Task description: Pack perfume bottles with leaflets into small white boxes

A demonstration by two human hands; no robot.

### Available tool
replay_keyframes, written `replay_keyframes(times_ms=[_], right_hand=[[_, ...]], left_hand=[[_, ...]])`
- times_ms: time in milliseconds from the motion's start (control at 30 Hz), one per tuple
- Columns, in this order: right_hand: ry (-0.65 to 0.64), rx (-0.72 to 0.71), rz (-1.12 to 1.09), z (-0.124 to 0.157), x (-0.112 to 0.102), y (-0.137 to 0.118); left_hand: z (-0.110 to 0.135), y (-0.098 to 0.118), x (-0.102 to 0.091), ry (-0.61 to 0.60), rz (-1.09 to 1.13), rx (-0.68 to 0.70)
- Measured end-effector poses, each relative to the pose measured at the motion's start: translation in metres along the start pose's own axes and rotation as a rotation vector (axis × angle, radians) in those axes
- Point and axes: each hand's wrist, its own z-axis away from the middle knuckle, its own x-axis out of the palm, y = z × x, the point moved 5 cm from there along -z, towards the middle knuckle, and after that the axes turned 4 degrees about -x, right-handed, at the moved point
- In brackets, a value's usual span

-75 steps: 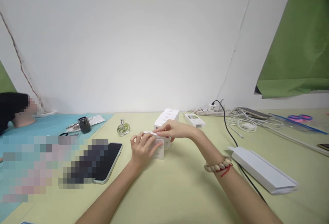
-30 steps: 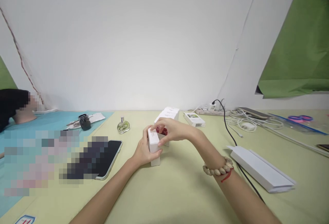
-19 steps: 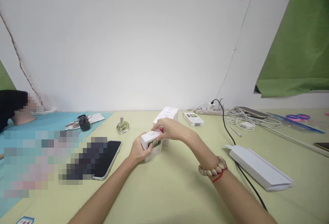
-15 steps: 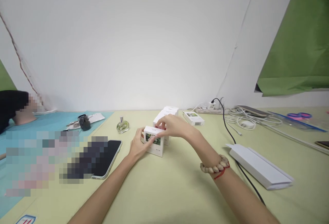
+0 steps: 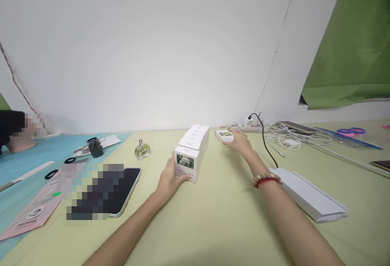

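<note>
A row of several small white boxes [image 5: 192,140] stands upright, one behind another, running back toward the wall. The front box [image 5: 185,162] has a picture of white flowers with green leaves. My left hand [image 5: 168,180] grips this front box, thumb along its lower front and fingers at its left side. Farther right, another white box [image 5: 224,134] with a similar picture lies flat. My right hand [image 5: 240,142] is closed around its right end, covering part of it; the fingertips on the far side are partly hidden.
A glass perfume bottle [image 5: 142,150] and a phone [image 5: 129,184] are to the left. At right lie a folded white carton [image 5: 309,192], tangled white cables [image 5: 292,140], a black cord [image 5: 268,146] and scissors [image 5: 350,131]. A dark jar [image 5: 94,147] stands on the blue mat.
My right hand has left the front box and moved right to the flat-lying box. The front box now lines up with the row, my left hand still on it.
</note>
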Motion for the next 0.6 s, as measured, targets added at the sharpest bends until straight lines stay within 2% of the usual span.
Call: replay_keyframes(times_ms=[100,200,300,433,533,600], right_hand=[[-0.072,0.066,0.028,0.004,0.032,0.024],[-0.113,0.085,0.026,0.009,0.053,0.034],[-0.068,0.114,0.005,0.008,0.06,0.038],[0.007,0.147,-0.047,0.006,0.062,0.043],[0.018,0.137,-0.062,0.006,0.066,0.045],[0.016,0.127,-0.045,0.007,0.07,0.045]], left_hand=[[0.001,0.001,0.004,0.032,0.015,-0.017],[0.002,0.001,0.006,0.045,0.077,-0.011],[0.005,0.005,0.006,0.077,0.104,0.002],[0.013,0.016,0.004,0.197,-0.035,0.022],[0.019,0.029,0.002,0.315,-0.118,0.185],[0.022,0.037,0.002,0.349,-0.188,0.325]])
